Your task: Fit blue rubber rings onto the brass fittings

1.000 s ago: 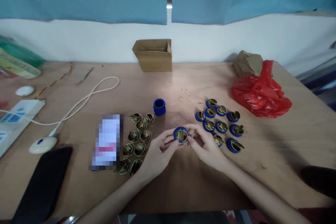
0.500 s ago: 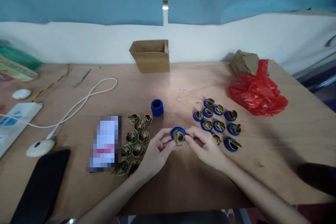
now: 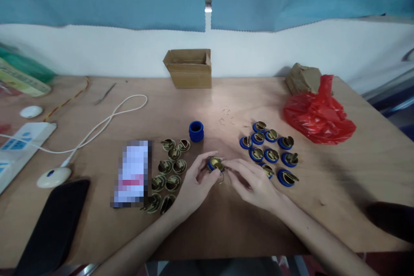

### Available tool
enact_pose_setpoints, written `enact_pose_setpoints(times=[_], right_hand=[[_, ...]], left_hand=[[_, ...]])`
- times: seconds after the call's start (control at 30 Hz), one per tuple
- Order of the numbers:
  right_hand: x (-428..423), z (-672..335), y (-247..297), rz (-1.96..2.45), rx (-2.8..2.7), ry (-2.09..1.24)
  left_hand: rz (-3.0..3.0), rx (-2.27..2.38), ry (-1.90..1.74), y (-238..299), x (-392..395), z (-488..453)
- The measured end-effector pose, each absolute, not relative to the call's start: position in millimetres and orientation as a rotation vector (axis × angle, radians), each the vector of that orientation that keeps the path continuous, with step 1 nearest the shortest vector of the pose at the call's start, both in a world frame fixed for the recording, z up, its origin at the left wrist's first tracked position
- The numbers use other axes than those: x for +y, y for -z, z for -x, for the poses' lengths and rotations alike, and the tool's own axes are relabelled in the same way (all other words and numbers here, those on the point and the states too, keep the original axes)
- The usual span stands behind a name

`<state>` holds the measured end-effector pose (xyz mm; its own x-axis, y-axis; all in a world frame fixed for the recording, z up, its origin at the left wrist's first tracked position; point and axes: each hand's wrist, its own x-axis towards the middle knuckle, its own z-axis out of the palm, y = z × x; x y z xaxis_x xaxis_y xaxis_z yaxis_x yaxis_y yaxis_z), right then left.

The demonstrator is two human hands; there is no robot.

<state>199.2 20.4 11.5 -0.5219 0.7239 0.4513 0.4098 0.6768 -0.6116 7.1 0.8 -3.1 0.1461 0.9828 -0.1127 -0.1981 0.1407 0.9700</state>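
Observation:
My left hand (image 3: 199,183) is closed on a round brass fitting in a blue ring (image 3: 213,163), thumb in front and fingers behind. Its brass tab is tilted toward the right. Against the right side of that piece are the bent fingertips of my right hand (image 3: 254,183); whatever they pinch is too small to make out. A thin curved strip (image 3: 221,178) shows just below the fitting, between the two hands. Bare brass fittings (image 3: 173,182) lie in rows to the left. More brass fittings in blue rings (image 3: 271,155) sit on the right, and a stack of blue rings (image 3: 196,132) stands ahead.
Thin curved bits (image 3: 226,114) lie beyond the stack. An open cardboard box (image 3: 190,75) stands by the wall. At the right are a red plastic bag (image 3: 318,116) and a brown paper package (image 3: 302,78). A phone (image 3: 132,174), white cable (image 3: 93,131) and black case (image 3: 53,224) occupy the left.
The held fitting has been turned and tilted, and its tab now points right. My right fingers have drawn slightly back, and a thin curved strip shows below. The view has shifted a little.

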Motion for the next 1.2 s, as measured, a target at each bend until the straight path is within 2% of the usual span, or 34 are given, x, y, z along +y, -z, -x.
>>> enact_pose_setpoints(times=[0.1,0.23,0.33,0.53,0.77,1.0,1.2], right_hand=[[29.1,-202.5,-17.9,1.056,-2.146,-0.485],[64.7,-209.5,-26.6,1.324,-2.394,-0.296],[109.4,-211.2,-32.6,1.449,-2.549,-0.388],[194.3,-198.0,-30.8,1.411,-2.613,-0.609],[218.3,-185.5,-7.9,1.329,-2.626,-0.782],[218.2,-188.6,1.2,1.263,-2.633,-0.743],[211.4,-184.9,-7.6,1.170,-2.741,-0.556]], left_hand=[[-0.988,1.054,-1.127,2.4,-0.1,-8.5],[-0.999,1.052,-1.109,0.5,-2.7,-10.6],[-1.031,1.029,-1.092,1.1,-4.2,-11.4],[-1.095,1.002,-1.069,2.5,-2.9,-10.0],[-1.100,0.978,-1.042,3.4,-3.7,-9.0],[-1.119,0.983,-1.014,1.6,-5.5,-10.6],[-1.105,0.977,-1.036,1.9,-5.1,-10.5]])
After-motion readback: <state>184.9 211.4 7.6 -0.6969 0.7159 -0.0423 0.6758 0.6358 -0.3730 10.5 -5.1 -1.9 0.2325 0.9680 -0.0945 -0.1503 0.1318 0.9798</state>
